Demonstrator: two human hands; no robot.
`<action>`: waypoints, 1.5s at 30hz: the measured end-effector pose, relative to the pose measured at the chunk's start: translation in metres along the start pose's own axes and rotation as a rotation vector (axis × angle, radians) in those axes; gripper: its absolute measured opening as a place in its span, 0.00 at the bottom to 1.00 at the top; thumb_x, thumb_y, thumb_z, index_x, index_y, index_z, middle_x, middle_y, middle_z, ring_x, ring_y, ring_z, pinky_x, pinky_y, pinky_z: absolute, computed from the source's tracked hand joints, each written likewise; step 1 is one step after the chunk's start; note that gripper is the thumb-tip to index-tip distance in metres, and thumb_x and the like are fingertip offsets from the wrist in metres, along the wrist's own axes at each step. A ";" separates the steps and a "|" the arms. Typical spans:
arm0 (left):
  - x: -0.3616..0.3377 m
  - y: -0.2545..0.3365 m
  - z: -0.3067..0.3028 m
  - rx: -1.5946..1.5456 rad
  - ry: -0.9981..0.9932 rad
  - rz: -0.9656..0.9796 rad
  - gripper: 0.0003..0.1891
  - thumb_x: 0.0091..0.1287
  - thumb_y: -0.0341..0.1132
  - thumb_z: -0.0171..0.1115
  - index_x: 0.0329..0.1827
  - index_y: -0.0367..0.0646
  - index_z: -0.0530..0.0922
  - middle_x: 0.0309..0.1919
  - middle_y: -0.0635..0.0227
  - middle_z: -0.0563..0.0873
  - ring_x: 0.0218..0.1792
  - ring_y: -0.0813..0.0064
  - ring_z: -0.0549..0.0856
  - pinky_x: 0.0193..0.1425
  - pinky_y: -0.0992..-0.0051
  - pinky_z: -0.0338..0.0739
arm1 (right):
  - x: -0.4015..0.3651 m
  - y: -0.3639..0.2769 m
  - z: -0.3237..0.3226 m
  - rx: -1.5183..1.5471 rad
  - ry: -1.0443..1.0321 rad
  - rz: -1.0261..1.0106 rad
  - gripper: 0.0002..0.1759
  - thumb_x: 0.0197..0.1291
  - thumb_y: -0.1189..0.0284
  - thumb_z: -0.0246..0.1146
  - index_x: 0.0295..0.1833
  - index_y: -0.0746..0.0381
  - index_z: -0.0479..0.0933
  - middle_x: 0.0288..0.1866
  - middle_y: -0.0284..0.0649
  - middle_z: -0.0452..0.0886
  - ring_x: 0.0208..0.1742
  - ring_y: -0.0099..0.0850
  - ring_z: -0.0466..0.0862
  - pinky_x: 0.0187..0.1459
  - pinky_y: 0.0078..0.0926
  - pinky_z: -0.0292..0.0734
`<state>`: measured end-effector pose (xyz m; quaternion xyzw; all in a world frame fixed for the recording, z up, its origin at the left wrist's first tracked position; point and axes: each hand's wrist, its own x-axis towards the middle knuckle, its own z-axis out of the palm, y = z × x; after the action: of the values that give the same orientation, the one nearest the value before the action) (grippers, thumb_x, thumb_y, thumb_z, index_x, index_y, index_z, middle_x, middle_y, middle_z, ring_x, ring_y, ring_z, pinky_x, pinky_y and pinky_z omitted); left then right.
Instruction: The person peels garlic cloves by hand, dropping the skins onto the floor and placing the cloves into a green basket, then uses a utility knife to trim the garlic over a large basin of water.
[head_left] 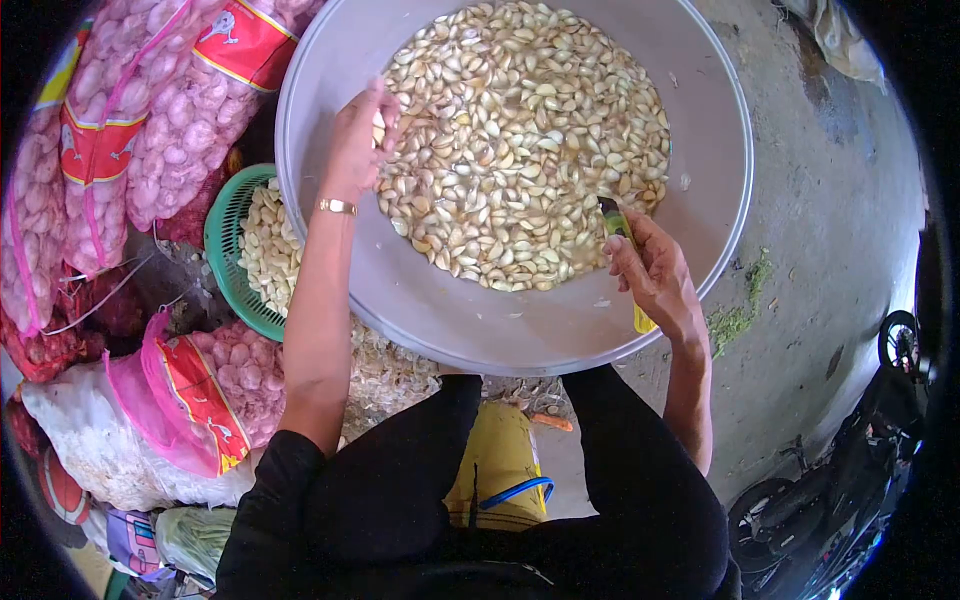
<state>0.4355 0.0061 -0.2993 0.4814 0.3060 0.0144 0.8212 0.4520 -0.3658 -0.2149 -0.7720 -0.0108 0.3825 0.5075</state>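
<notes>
A large grey basin (735, 150) holds many garlic cloves (520, 150) lying in water. Over the basin's left side is my left hand (365, 140), its fingers curled round a pale garlic clove (378, 130). My right hand (655, 270) is at the lower right of the cloves, closed on a yellow-green cutter knife (617, 222) whose dark blade end points up and left. The two hands are well apart. Left of the basin, a green basket (228, 255) contains pale peeled cloves (268, 250).
Net bags of garlic (180, 150) are stacked at the left, with a white sack (90, 430) below. Garlic skins (375, 385) litter the floor under the basin. A yellow container (510, 450) stands between my legs. A motorcycle (840, 490) is at the lower right.
</notes>
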 end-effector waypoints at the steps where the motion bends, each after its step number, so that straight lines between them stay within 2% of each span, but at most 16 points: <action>1: -0.008 0.000 0.004 0.243 0.017 0.008 0.19 0.72 0.53 0.60 0.32 0.47 0.75 0.24 0.78 0.75 0.18 0.87 0.72 0.14 0.89 0.59 | 0.000 0.000 0.000 -0.003 -0.002 -0.008 0.27 0.70 0.65 0.61 0.69 0.67 0.70 0.35 0.33 0.78 0.32 0.20 0.76 0.31 0.21 0.75; 2: -0.017 0.000 0.008 0.486 0.034 0.017 0.19 0.73 0.53 0.58 0.34 0.47 0.76 0.23 0.78 0.74 0.17 0.87 0.72 0.14 0.89 0.58 | 0.000 0.000 -0.001 -0.005 -0.003 -0.018 0.27 0.70 0.65 0.61 0.69 0.67 0.70 0.36 0.33 0.78 0.32 0.20 0.76 0.31 0.21 0.75; 4: -0.036 -0.002 0.012 0.528 0.026 -0.011 0.19 0.71 0.55 0.59 0.33 0.49 0.74 0.23 0.81 0.74 0.16 0.89 0.70 0.15 0.85 0.62 | 0.000 0.000 0.001 0.003 0.005 -0.017 0.27 0.70 0.64 0.61 0.68 0.66 0.70 0.35 0.33 0.78 0.32 0.20 0.76 0.31 0.21 0.75; 7: -0.053 -0.013 0.008 0.359 -0.037 -0.208 0.20 0.75 0.57 0.51 0.36 0.49 0.73 0.24 0.81 0.74 0.18 0.89 0.71 0.17 0.88 0.66 | 0.000 0.000 0.003 -0.003 0.012 -0.019 0.26 0.70 0.64 0.61 0.68 0.66 0.70 0.35 0.34 0.79 0.31 0.20 0.76 0.31 0.21 0.75; 14: -0.080 -0.030 0.011 0.031 -0.113 -0.321 0.18 0.75 0.55 0.54 0.38 0.49 0.76 0.25 0.82 0.75 0.22 0.89 0.73 0.24 0.78 0.73 | -0.002 0.000 0.003 -0.022 0.005 0.038 0.26 0.69 0.64 0.62 0.67 0.68 0.71 0.36 0.36 0.80 0.32 0.21 0.77 0.32 0.23 0.76; 16: -0.071 -0.031 0.007 0.528 0.021 -0.258 0.16 0.72 0.51 0.59 0.41 0.46 0.80 0.28 0.76 0.80 0.24 0.82 0.79 0.34 0.67 0.81 | -0.001 0.003 0.003 -0.029 0.006 0.006 0.26 0.69 0.64 0.62 0.67 0.68 0.71 0.37 0.37 0.80 0.33 0.22 0.78 0.32 0.24 0.76; 17: -0.064 -0.032 0.006 0.528 0.020 -0.258 0.16 0.72 0.51 0.59 0.41 0.46 0.80 0.28 0.76 0.80 0.24 0.82 0.79 0.34 0.67 0.81 | -0.001 0.004 0.003 -0.037 0.004 -0.031 0.26 0.69 0.64 0.62 0.66 0.68 0.71 0.37 0.37 0.81 0.33 0.23 0.78 0.33 0.24 0.77; 19: -0.050 -0.031 0.004 1.216 -0.050 0.086 0.12 0.66 0.44 0.64 0.42 0.44 0.83 0.33 0.64 0.87 0.30 0.66 0.85 0.39 0.61 0.80 | -0.001 0.006 0.003 -0.049 0.007 -0.025 0.26 0.69 0.64 0.62 0.66 0.68 0.71 0.38 0.38 0.81 0.33 0.23 0.78 0.34 0.24 0.77; 22: -0.034 -0.052 0.009 1.467 -0.140 0.134 0.11 0.62 0.39 0.66 0.42 0.42 0.83 0.37 0.56 0.88 0.38 0.55 0.87 0.44 0.58 0.77 | -0.003 0.005 0.003 -0.062 0.017 -0.012 0.26 0.69 0.64 0.62 0.66 0.69 0.71 0.38 0.39 0.81 0.34 0.24 0.78 0.35 0.25 0.77; 25: -0.030 -0.070 0.013 1.623 -0.155 0.081 0.12 0.61 0.39 0.66 0.44 0.42 0.83 0.36 0.57 0.88 0.40 0.57 0.87 0.43 0.61 0.76 | -0.001 0.005 0.002 -0.060 0.009 -0.005 0.26 0.69 0.64 0.62 0.66 0.69 0.71 0.39 0.40 0.82 0.34 0.24 0.79 0.35 0.25 0.78; 29: -0.029 -0.080 0.010 1.639 -0.157 0.094 0.13 0.61 0.39 0.66 0.45 0.41 0.83 0.37 0.57 0.88 0.41 0.58 0.87 0.44 0.61 0.76 | -0.002 0.006 0.001 -0.058 -0.012 0.009 0.26 0.69 0.64 0.62 0.66 0.69 0.71 0.39 0.41 0.82 0.34 0.25 0.80 0.35 0.26 0.79; 31: -0.028 -0.071 0.017 1.543 -0.202 -0.067 0.12 0.63 0.37 0.64 0.45 0.41 0.82 0.37 0.57 0.88 0.39 0.57 0.86 0.45 0.60 0.77 | -0.002 0.008 0.001 -0.057 -0.003 -0.004 0.26 0.69 0.64 0.62 0.66 0.69 0.71 0.39 0.40 0.82 0.34 0.24 0.80 0.34 0.26 0.79; 35: -0.024 -0.081 0.004 1.519 -0.175 0.082 0.12 0.67 0.38 0.61 0.48 0.41 0.81 0.37 0.56 0.88 0.38 0.59 0.88 0.44 0.61 0.77 | -0.005 0.004 0.002 -0.022 -0.014 0.000 0.26 0.69 0.64 0.62 0.66 0.69 0.71 0.39 0.39 0.82 0.33 0.23 0.79 0.32 0.24 0.78; 38: -0.024 -0.079 0.004 1.328 -0.213 0.054 0.13 0.67 0.40 0.60 0.48 0.44 0.80 0.33 0.58 0.87 0.32 0.65 0.87 0.36 0.66 0.78 | -0.006 0.009 0.000 -0.025 -0.014 -0.055 0.26 0.70 0.64 0.62 0.67 0.69 0.71 0.39 0.40 0.83 0.33 0.22 0.79 0.32 0.24 0.78; 40: -0.029 -0.063 0.019 0.968 -0.263 -0.225 0.13 0.70 0.42 0.56 0.50 0.44 0.78 0.31 0.68 0.83 0.28 0.78 0.80 0.32 0.76 0.75 | -0.006 0.007 0.000 -0.024 -0.006 -0.029 0.26 0.70 0.64 0.62 0.67 0.69 0.70 0.39 0.39 0.82 0.33 0.22 0.79 0.32 0.23 0.78; 45: -0.031 -0.051 0.035 0.505 -0.474 -0.198 0.13 0.74 0.43 0.53 0.49 0.44 0.77 0.31 0.76 0.77 0.25 0.87 0.71 0.29 0.83 0.71 | -0.007 0.004 -0.001 -0.004 -0.003 -0.008 0.27 0.70 0.64 0.61 0.68 0.69 0.69 0.39 0.38 0.82 0.33 0.22 0.78 0.32 0.22 0.78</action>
<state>0.4144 -0.0583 -0.3124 0.6271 0.1461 -0.2532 0.7220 0.4464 -0.3715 -0.2144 -0.7724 -0.0153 0.3818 0.5073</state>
